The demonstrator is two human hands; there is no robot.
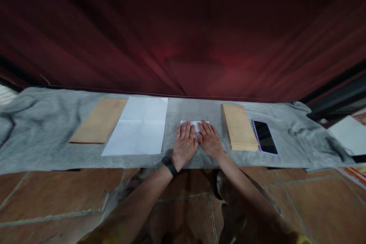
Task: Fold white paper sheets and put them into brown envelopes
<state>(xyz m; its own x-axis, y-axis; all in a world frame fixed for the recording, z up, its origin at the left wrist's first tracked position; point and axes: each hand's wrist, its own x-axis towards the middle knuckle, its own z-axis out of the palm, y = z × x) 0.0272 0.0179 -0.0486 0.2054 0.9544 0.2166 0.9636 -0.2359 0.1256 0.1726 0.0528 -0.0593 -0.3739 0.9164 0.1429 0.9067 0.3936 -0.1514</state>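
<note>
A small folded white paper (195, 124) lies on the grey cloth (42, 133) in front of me. My left hand (184, 143) rests flat on the paper's left part, fingers stretched out. A dark band sits on that wrist. Beside it, my right hand (209, 139) lies flat on the paper's right part, fingers spread. Both hands hide most of the paper; only its far edge shows.
Left of the hands lie a creased white sheet (140, 126) and a brown envelope (100, 120). To the right sit a stack of brown envelopes (238, 126) and a dark phone (264, 136). A red curtain (183, 34) hangs behind. Tiled floor lies below.
</note>
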